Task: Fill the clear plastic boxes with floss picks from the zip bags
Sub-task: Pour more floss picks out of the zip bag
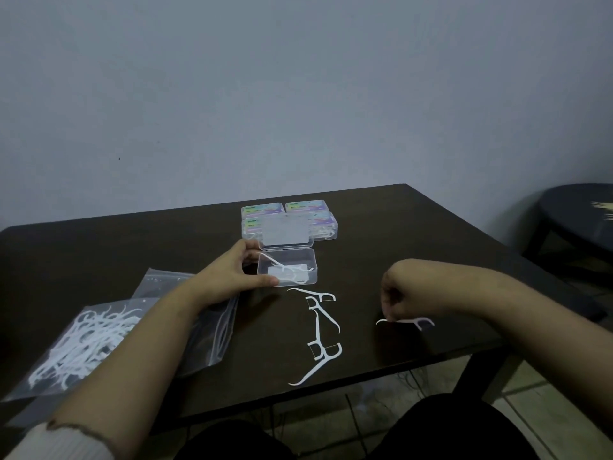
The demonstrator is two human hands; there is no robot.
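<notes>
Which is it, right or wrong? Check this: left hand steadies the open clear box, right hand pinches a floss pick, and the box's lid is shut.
Wrong on the lid. The head view shows the open clear box with its lid raised. The left hand does steady it, and the right hand pinches a floss pick.

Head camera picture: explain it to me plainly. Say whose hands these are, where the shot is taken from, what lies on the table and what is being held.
There is no machine here. A person wears a camera on the head, so you look down over their own arms at a dark table. The left hand holds the side of an open clear box with a few floss picks inside. The right hand pinches one floss pick just above the table. More loose picks lie between the hands. At the left lies a zip bag full of picks. Behind the open box sit closed boxes with labels.
</notes>
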